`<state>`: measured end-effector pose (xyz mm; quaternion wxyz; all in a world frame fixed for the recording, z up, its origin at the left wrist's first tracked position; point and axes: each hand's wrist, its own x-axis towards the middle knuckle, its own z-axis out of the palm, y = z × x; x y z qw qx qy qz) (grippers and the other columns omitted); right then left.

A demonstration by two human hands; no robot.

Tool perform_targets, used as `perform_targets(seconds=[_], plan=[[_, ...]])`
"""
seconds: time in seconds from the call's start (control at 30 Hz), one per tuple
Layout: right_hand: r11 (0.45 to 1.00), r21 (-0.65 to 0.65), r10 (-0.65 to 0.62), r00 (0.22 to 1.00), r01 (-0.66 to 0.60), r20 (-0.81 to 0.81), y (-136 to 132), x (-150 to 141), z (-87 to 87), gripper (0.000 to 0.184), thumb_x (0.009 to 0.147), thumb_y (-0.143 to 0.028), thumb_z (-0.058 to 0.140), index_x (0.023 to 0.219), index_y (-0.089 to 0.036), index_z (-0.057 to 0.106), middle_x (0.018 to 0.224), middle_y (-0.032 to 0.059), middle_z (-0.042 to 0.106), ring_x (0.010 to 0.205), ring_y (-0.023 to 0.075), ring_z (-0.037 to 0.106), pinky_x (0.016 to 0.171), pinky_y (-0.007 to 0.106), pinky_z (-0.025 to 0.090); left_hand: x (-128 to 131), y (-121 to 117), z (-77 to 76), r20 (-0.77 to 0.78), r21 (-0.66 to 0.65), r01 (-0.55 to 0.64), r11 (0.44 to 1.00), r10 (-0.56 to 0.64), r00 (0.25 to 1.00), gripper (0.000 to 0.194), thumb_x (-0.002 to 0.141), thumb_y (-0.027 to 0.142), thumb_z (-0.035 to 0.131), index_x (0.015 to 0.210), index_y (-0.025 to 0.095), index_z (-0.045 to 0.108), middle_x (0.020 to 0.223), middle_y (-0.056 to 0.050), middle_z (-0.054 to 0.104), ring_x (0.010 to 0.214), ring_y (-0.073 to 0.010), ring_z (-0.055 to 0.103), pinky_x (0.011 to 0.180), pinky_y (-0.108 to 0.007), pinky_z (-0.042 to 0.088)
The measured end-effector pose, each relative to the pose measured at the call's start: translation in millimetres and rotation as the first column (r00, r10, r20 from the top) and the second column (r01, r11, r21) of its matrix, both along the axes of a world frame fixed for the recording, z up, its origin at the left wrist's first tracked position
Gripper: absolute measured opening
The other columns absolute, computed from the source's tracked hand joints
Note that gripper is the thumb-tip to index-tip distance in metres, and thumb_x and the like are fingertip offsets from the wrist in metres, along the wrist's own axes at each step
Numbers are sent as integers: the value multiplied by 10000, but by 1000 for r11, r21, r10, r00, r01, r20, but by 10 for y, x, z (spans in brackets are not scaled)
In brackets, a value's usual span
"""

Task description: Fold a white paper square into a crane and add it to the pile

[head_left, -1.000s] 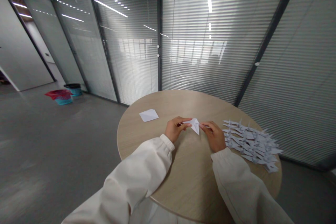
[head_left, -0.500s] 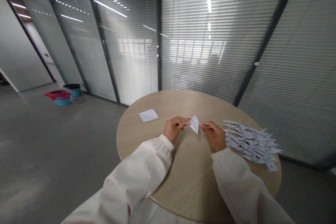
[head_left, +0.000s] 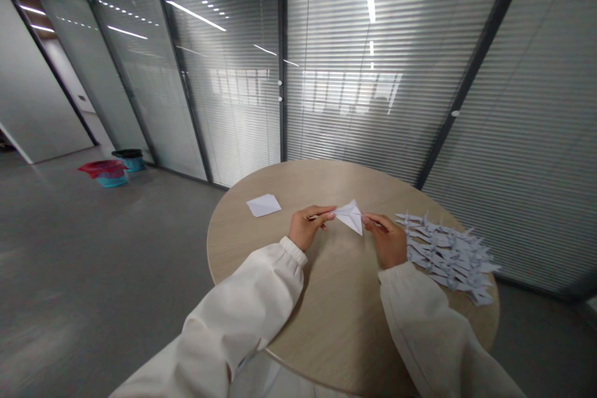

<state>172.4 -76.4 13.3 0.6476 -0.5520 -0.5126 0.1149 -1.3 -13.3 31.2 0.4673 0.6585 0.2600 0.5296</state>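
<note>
A small folded white paper shape (head_left: 351, 216) is held just above the round wooden table (head_left: 336, 298), between both hands. My left hand (head_left: 308, 226) pinches its left tip with fingers closed. Its right tip is pinched by my right hand (head_left: 388, 239). Both arms wear cream sleeves. A flat white paper square (head_left: 263, 204) lies on the table to the left of my left hand.
Several finished folded paper cranes (head_left: 445, 250) are spread on the table's right side, touching distance from my right hand. Glass walls with blinds (head_left: 373, 74) stand behind the table. Two bins (head_left: 112, 170) sit on the grey floor at far left.
My hands have moved slightly apart and the paper shape has stretched out wider and flatter, shifting a little to the right.
</note>
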Motion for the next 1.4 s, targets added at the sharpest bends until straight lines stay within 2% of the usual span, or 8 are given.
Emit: perform_targets(seconds=[0.2, 0.53, 0.7, 0.8, 1.1, 1.4], plan=[[1000, 1, 11, 1000, -11, -9, -2, -15, 1, 245, 701, -405, 599, 801, -200, 686, 824, 51, 685, 737, 194, 625, 691, 314, 499, 3, 25, -25, -2, -24, -19, 1000, 18, 1000, 263, 649, 318, 665, 826, 128, 707, 731, -67, 681, 604, -124, 566, 485, -210, 483], [999, 15, 35, 998, -36, 51, 27, 2, -42, 287, 714, -447, 579, 808, -197, 684, 812, 47, 684, 717, 185, 623, 659, 299, 490, 0, -8, -27, -33, 99, -137, 986, 141, 990, 220, 712, 329, 596, 770, 141, 693, 781, -55, 676, 643, -126, 585, 461, -186, 486], [999, -9, 45, 995, -44, 88, 26, -4, -50, 280, 726, -445, 573, 818, -202, 677, 806, 43, 679, 714, 185, 623, 653, 297, 487, 29, -16, -35, -41, 91, -44, 995, 48, 998, 289, 713, 361, 597, 896, 143, 649, 907, -73, 639, 719, -135, 583, 453, -180, 504], [997, -20, 71, 991, -70, 109, 18, -12, -40, 283, 732, -450, 565, 815, -202, 674, 821, 42, 675, 719, 184, 622, 651, 292, 487, 47, -28, -43, -68, 87, 1, 996, 5, 998, 343, 684, 361, 631, 957, 154, 640, 984, -83, 620, 685, -119, 581, 452, -182, 514], [991, -34, 134, 981, -130, 138, 4, -27, -18, 278, 738, -440, 563, 830, -201, 668, 824, 41, 667, 723, 177, 616, 638, 280, 487, 9, -24, -43, -141, 193, -40, 980, 68, 988, 309, 724, 403, 588, 834, 134, 693, 696, -53, 631, 570, -109, 569, 450, -191, 502], [994, -37, 112, 978, -107, 178, 10, -39, -25, 261, 759, -428, 541, 806, -201, 660, 789, 28, 660, 714, 166, 605, 645, 265, 470, -9, -30, -47, -177, 254, -78, 964, 126, 976, 301, 752, 412, 556, 771, 142, 689, 629, -27, 621, 463, -68, 515, 424, -164, 441]])
